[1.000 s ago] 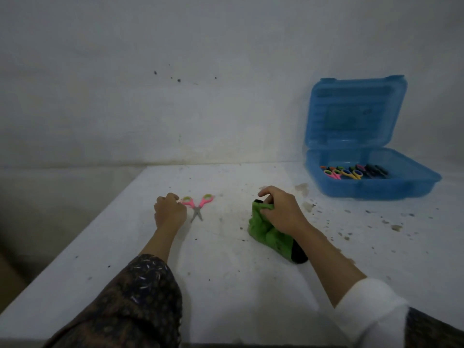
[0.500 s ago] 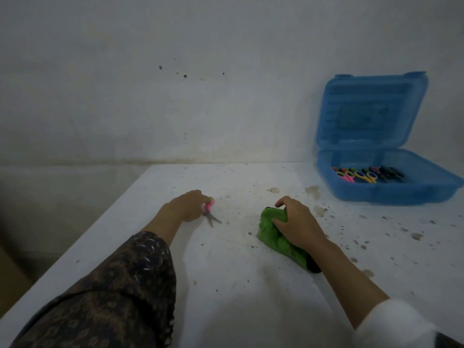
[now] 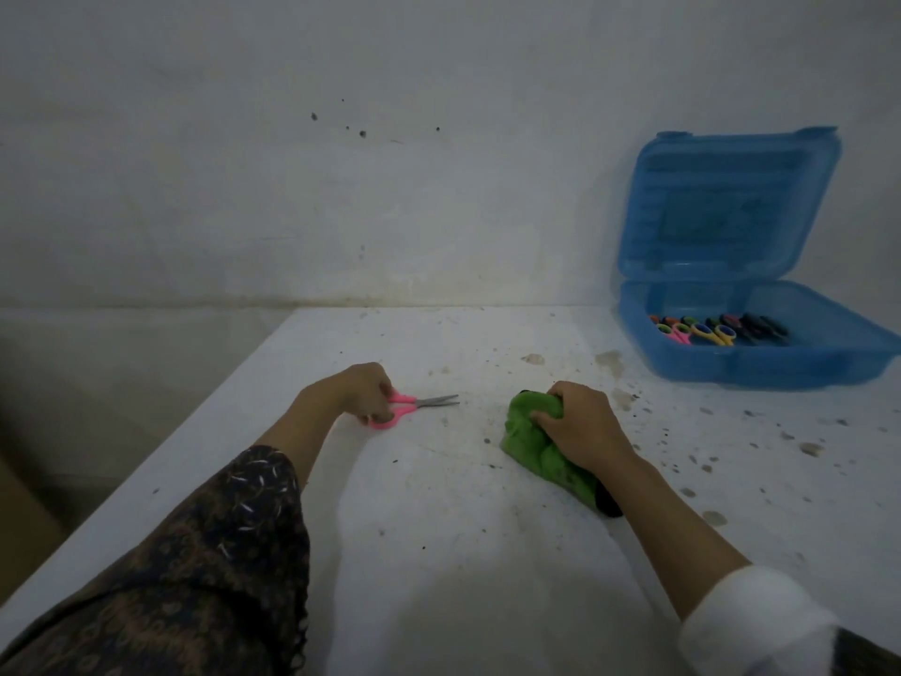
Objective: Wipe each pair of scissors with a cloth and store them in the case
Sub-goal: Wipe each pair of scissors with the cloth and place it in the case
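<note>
My left hand (image 3: 361, 390) grips the pink handles of a small pair of scissors (image 3: 414, 404), whose closed metal blades point right, low over the white table. My right hand (image 3: 580, 422) clutches a crumpled green cloth (image 3: 531, 441) that lies on the table to the right of the scissors. The two hands are apart. At the back right stands the blue plastic case (image 3: 780, 368) with its lid up, and several scissors with coloured handles (image 3: 707, 330) lie inside it.
The white table (image 3: 463, 553) is speckled with dirt and stains, mostly on its right half. Its left edge runs diagonally beside my left arm. A pale wall rises just behind the table and the case.
My left hand has picked up the pink scissors and turned them so the blades point right. My right hand has kept its hold on the green cloth.
</note>
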